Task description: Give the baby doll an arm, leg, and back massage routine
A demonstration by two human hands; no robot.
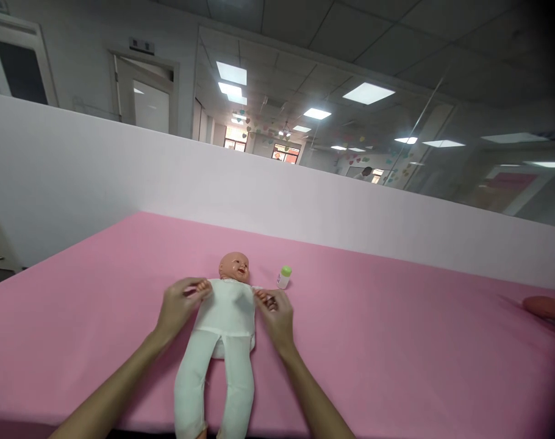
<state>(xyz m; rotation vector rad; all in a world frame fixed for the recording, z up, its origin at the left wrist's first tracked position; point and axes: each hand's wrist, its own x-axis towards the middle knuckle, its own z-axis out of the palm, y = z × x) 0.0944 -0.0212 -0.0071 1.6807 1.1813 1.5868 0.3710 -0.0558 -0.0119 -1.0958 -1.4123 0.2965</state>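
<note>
A baby doll (227, 308) in white clothes lies on its back on the pink table cover (373, 341), its head toward the far side and its legs toward me. My left hand (177, 305) is closed around the doll's hand at the left side of its chest. On the other side, my right hand (275, 314) grips the doll's other hand, with small doll fingers showing between mine. Both doll arms are bent up beside the shoulders. Just beyond my right hand stands a small white bottle (283, 278) with a green cap, touching neither hand.
A low white wall (305, 201) runs along the table's far edge, with a glass pane above it. At the far right lies part of another doll-coloured object (545, 306), cut off by the frame. The doll's feet reach the table's near edge.
</note>
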